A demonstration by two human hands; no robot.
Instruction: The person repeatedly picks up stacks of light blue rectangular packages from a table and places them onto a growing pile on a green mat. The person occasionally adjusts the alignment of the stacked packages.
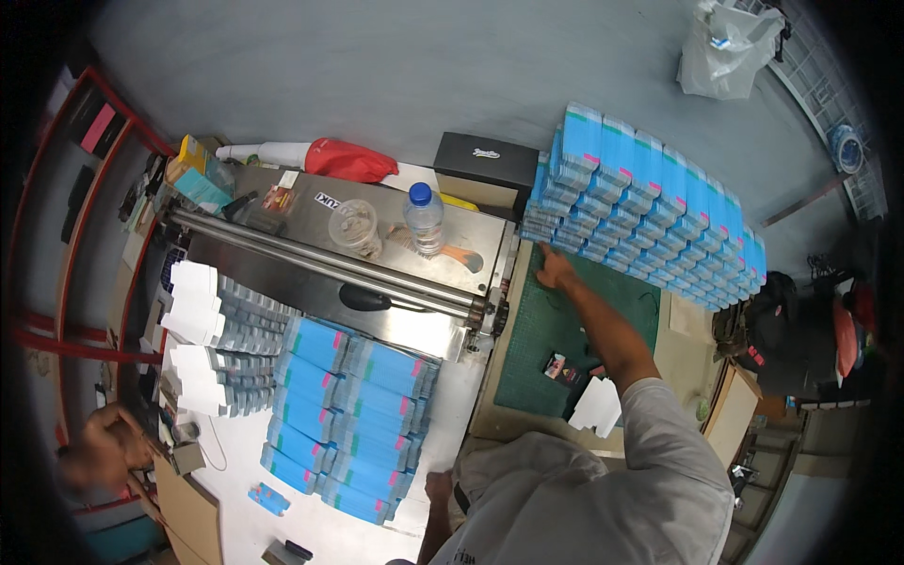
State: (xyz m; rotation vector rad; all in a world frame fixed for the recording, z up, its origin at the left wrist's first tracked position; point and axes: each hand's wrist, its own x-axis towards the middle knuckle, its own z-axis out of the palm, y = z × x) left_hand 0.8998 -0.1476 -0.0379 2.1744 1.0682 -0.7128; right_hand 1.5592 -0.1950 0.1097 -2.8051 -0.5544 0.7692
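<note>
On the right hand [556,270], one finger stretches out apart from the others, its tip at the near left foot of the tall blue stack [650,202]; whether it touches, or whether the curled fingers grip anything, I cannot tell. The left hand [439,486] hangs loosely curled beside the white table [407,518]; its fingertips are hidden. Under the right forearm lies a green mat [537,339], bearing a small dark box [562,369] and a white blank [595,407].

The tall stack, at the far right, looks the chief risk: its bundles are piled several layers high, so a knock at the foot could slide a column over. The low blue stack [348,414], on the left, could spread if a sleeve brushed it.

Far left of the hand, on the metal bench, a clear tub [355,226] holds something pale and brownish. Beside it stands a capped bottle [424,221], its fill unclear. A black box [485,160] is closed; the hanging white bag [725,56] hides its contents.
</note>
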